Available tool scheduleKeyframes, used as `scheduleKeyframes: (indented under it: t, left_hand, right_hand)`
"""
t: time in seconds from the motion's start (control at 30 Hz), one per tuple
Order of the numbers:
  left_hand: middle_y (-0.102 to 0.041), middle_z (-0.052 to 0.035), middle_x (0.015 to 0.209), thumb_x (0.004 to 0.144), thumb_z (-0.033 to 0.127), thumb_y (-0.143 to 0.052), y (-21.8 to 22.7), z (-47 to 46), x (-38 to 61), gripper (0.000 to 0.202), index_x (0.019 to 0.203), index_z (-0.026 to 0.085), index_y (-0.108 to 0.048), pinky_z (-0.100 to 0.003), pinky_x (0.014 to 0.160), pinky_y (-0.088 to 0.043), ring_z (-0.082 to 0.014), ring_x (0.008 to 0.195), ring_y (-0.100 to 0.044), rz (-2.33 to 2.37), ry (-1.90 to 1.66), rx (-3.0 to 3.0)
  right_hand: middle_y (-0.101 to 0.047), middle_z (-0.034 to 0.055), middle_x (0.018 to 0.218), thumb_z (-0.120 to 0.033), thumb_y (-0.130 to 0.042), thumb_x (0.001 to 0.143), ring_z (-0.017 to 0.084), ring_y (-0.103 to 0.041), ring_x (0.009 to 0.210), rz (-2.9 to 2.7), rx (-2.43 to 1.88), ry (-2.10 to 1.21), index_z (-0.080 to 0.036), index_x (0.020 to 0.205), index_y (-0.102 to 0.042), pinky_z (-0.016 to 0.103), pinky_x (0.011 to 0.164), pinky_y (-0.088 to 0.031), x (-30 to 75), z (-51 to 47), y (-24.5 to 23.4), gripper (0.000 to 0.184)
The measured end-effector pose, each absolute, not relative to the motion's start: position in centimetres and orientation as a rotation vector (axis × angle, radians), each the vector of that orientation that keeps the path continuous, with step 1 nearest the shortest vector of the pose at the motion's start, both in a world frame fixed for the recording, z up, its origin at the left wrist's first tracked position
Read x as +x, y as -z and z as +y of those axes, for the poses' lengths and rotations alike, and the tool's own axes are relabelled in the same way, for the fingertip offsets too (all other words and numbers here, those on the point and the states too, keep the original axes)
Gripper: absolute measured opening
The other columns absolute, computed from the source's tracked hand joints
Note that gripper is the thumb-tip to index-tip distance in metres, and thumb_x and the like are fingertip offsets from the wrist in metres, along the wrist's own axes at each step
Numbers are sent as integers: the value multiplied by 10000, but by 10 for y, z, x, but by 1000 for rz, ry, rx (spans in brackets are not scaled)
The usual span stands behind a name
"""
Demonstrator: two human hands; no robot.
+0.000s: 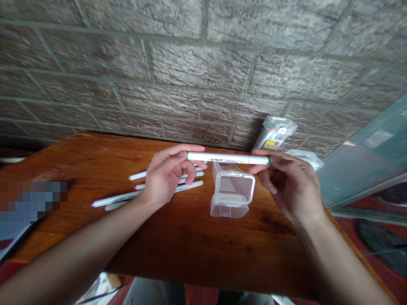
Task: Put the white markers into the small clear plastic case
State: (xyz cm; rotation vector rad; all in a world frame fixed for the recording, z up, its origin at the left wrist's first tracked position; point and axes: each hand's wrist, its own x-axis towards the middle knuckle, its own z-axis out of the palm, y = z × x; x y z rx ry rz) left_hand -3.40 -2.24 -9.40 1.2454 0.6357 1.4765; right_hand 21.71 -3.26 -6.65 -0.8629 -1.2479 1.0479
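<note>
A white marker (227, 158) with green ends is held level above the table, between my two hands. My left hand (173, 171) pinches its left end between thumb and fingers. Its right end is in the fingertips of my right hand (288, 178). Below the marker, a clear plastic case (235, 188) lies on its side, its lid hanging open toward me. Behind and under my left hand lie several white markers (119, 198) with coloured ends, partly hidden by that hand.
The wooden table (190, 250) stands against a stone-block wall (197, 63). At the back right, a clear case with a yellow label (275, 133) leans on the wall, with another clear plastic piece (307, 157) beside it. A glass panel (365, 152) rises at the right.
</note>
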Motion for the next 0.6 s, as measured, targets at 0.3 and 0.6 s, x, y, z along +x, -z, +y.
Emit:
scheduleKeyframes:
  t: [0.3, 0.6]
  left_hand:
    - [-824, -129, 790, 886, 300, -694, 94, -22, -34, 273, 1050, 129, -829, -277, 475, -424, -130, 446, -566, 615, -1475, 1227]
    - [-827, -128, 789, 897, 312, -689, 95, -22, -35, 284, 1062, 130, -830, -276, 470, -414, -129, 445, -554, 616, -1468, 1230]
  right_hand:
    - [-829, 84, 757, -300, -695, 871, 94, -347, 394, -1218, -869, -1119, -185, 1000, -853, 281, 399, -223, 220, -32, 66, 234]
    - [-842, 94, 802, -302, -709, 913, 91, -364, 408, -1211, -837, -1147, -177, 1023, -857, 280, 413, -235, 221, -32, 68, 223]
